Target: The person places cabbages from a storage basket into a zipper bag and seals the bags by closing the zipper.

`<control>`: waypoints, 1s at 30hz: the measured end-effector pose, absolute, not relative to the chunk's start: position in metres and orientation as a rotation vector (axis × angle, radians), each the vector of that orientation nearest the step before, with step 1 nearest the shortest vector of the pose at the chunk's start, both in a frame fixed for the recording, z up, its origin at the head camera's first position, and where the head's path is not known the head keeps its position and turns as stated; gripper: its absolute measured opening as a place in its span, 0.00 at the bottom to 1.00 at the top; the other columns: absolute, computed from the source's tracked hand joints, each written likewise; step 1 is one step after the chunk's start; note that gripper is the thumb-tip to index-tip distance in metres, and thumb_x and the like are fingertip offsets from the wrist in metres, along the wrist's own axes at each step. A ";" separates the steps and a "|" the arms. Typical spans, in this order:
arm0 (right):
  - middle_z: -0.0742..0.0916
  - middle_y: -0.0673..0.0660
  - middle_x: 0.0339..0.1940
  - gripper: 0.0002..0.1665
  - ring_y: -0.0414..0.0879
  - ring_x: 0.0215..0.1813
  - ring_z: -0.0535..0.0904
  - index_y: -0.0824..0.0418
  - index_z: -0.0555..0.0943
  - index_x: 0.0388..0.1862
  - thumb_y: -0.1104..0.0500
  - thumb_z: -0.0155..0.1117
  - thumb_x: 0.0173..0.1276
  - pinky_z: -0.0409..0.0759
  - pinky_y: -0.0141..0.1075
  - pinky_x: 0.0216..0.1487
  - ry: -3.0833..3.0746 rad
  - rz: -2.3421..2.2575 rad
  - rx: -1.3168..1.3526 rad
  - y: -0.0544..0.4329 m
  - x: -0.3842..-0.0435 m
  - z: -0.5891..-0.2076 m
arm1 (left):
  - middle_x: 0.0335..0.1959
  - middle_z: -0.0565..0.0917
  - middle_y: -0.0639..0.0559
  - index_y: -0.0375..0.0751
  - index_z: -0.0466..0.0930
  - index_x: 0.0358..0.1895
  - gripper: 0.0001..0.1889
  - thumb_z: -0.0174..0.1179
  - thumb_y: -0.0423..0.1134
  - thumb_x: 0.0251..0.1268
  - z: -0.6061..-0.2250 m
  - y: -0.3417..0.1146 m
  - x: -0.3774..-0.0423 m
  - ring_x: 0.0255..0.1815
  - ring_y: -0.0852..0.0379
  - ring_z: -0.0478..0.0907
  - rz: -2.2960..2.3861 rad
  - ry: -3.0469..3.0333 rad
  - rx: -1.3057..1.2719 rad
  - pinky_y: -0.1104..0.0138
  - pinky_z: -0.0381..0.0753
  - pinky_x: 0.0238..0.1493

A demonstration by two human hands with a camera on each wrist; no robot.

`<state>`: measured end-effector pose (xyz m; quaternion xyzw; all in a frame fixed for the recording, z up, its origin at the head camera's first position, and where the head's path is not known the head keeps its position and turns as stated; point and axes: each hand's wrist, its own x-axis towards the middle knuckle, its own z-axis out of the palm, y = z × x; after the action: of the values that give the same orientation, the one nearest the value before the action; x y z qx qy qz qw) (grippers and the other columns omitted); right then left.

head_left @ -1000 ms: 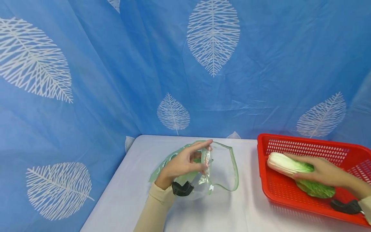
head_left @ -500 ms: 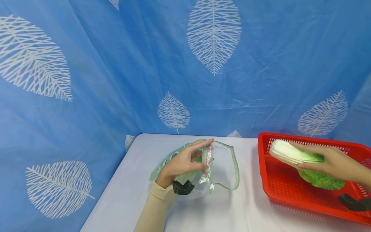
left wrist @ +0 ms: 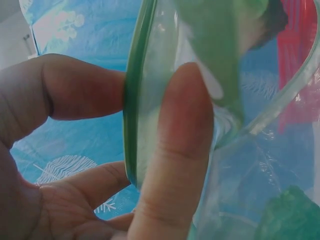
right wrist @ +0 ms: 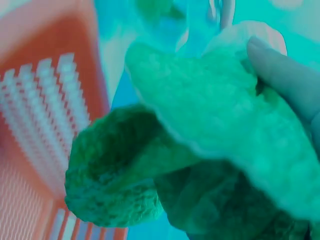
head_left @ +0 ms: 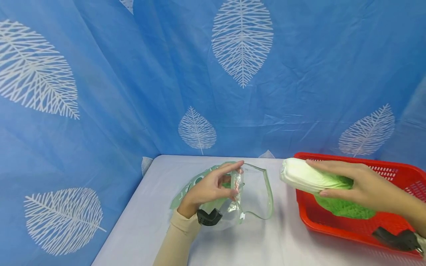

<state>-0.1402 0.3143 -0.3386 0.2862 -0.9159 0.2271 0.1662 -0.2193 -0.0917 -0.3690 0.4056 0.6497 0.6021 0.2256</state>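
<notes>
My left hand (head_left: 208, 186) holds the rim of a clear zip bag (head_left: 269, 195) with pale green edging. In the left wrist view, thumb and fingers lie on either side of the bag's green zip strip (left wrist: 132, 100). The bag's mouth gapes to the right, and a green shape (left wrist: 290, 217) shows through its plastic. My right hand (head_left: 362, 184) grips a napa cabbage (head_left: 306, 175), its white stem end pointing left and its leaves above the basket. Seen from the right wrist, the leaves (right wrist: 200, 100) fill much of the picture and hide most of that hand.
A red perforated basket (head_left: 307, 218) stands at the right of the white table (head_left: 146, 221). Behind and to the left hangs a blue cloth (head_left: 149, 92) with white leaf prints. Table surface lies between bag and basket.
My right hand has lifted the napa cabbage from inside the basket and carried it left, so its stem end now passes the basket's left rim. The left hand stays at the bag.
</notes>
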 end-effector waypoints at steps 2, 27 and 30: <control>0.82 0.40 0.65 0.51 0.30 0.56 0.78 0.44 0.76 0.73 0.53 0.88 0.48 0.81 0.25 0.40 -2.601 0.663 0.847 0.296 -0.137 -0.336 | 0.72 0.62 0.40 0.39 0.51 0.83 0.42 0.60 0.26 0.68 -0.369 -0.092 -0.219 0.42 0.57 0.81 1.657 1.800 1.120 0.50 0.88 0.42; 0.85 0.49 0.61 0.43 0.47 0.55 0.84 0.36 0.76 0.73 0.39 0.79 0.58 0.85 0.43 0.44 -2.729 0.526 0.920 0.199 -0.133 -0.375 | 0.73 0.63 0.46 0.49 0.52 0.83 0.44 0.63 0.28 0.66 -0.365 -0.092 -0.217 0.61 0.51 0.77 1.606 1.928 1.096 0.57 0.88 0.43; 0.84 0.50 0.62 0.42 0.49 0.57 0.83 0.38 0.77 0.72 0.38 0.79 0.57 0.85 0.47 0.45 -2.743 0.451 0.925 0.191 -0.133 -0.382 | 0.72 0.65 0.48 0.53 0.54 0.83 0.44 0.63 0.29 0.66 -0.368 -0.090 -0.217 0.53 0.55 0.78 1.562 1.987 1.100 0.64 0.86 0.40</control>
<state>-0.1331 0.1906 -0.3822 0.3138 -0.9311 0.1532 0.1057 -0.2170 -0.0895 -0.3682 0.3916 0.7076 0.5562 0.1914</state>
